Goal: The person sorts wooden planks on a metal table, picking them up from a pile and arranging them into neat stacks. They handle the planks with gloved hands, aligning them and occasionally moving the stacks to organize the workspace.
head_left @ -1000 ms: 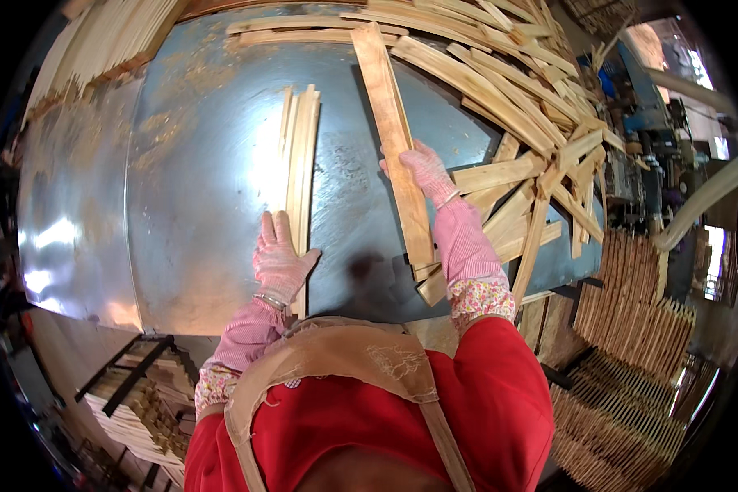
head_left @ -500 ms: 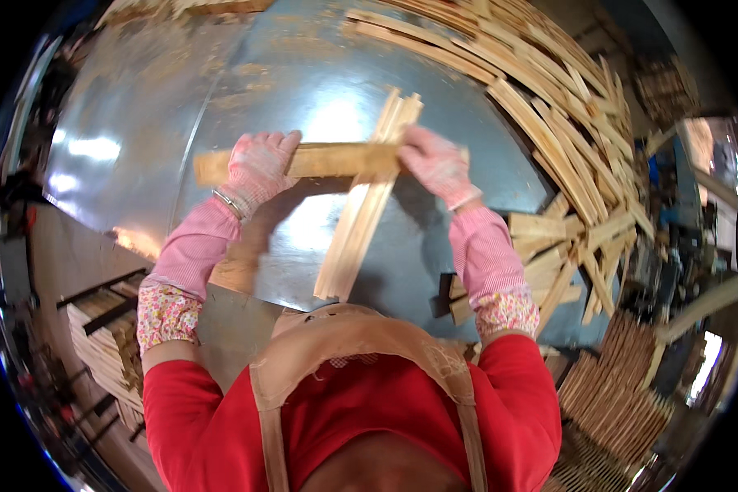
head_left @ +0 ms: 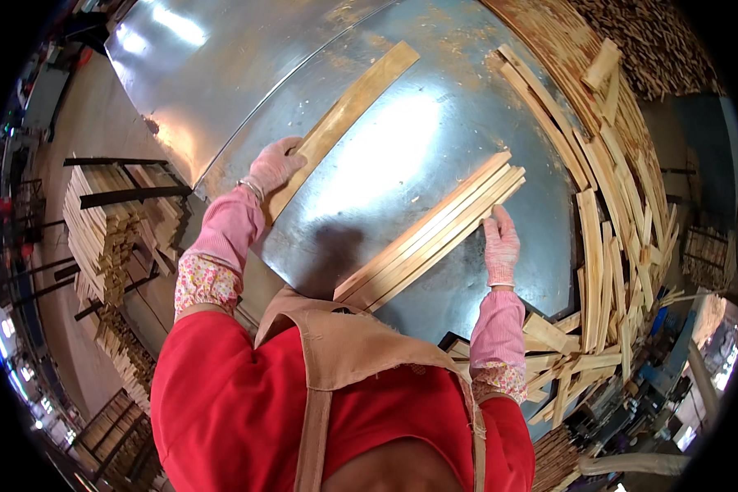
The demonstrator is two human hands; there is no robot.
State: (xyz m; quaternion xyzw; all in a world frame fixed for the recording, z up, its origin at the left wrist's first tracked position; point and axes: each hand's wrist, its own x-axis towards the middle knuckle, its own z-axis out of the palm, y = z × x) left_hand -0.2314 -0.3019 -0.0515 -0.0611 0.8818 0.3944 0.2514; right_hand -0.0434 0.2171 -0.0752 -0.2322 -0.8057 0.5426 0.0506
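My left hand (head_left: 275, 167), in a pink glove, is closed on the near part of a flat wooden board (head_left: 354, 105). The board slants away to the right over the metal table, its far end free. My right hand (head_left: 501, 244), gloved alike, is off the board with fingers extended and nothing seen in them. Its fingertips are right by the far right side of a bundle of pale wooden strips (head_left: 430, 234); I cannot tell whether they touch. The strips lie side by side on the table, slanting from my apron toward the far right.
The shiny metal table (head_left: 320, 49) carries scattered sawdust. Loose wooden strips (head_left: 603, 271) are heaped along its right side. More long wooden pieces (head_left: 541, 111) lie at the far right. Stacked wood (head_left: 107, 230) stands in a dark rack beyond the table's left edge.
My right hand has let go of the board and moved beside the strips. My left hand has swung the board from crosswise to slanted, left of the strips. The whole view has turned.
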